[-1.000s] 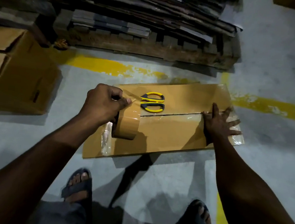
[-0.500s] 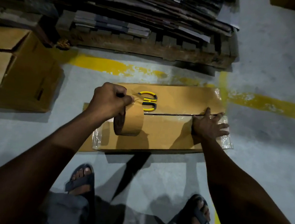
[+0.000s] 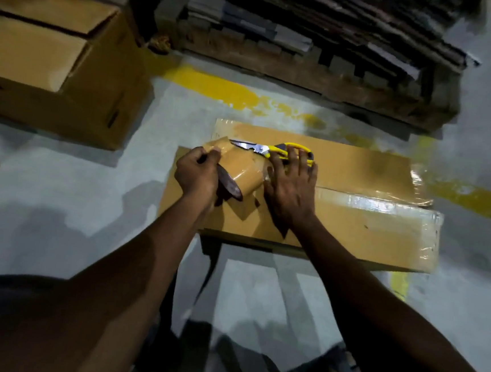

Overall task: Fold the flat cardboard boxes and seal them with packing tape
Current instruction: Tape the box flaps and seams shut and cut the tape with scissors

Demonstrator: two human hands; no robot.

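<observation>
Right hand (image 3: 293,190) has left the far end of the seam and now sits beside the tape roll (image 3: 241,170), fingers (image 3: 292,157) stretched out flat over the yellow handles of the scissors (image 3: 263,149), not curled round them. Left hand (image 3: 196,175) grips the tape roll, fingers closed on its near rim, with the roll standing on edge on top of the box. Cardboard box (image 3: 353,225) lies on the grey floor (image 3: 59,199), glossy tape (image 3: 379,204) along its centre seam and over the right end. Second box (image 3: 56,65) sits to the left with flaps open. Pallet (image 3: 307,72) of flat cardboard stands behind, past a yellow line (image 3: 211,85).
</observation>
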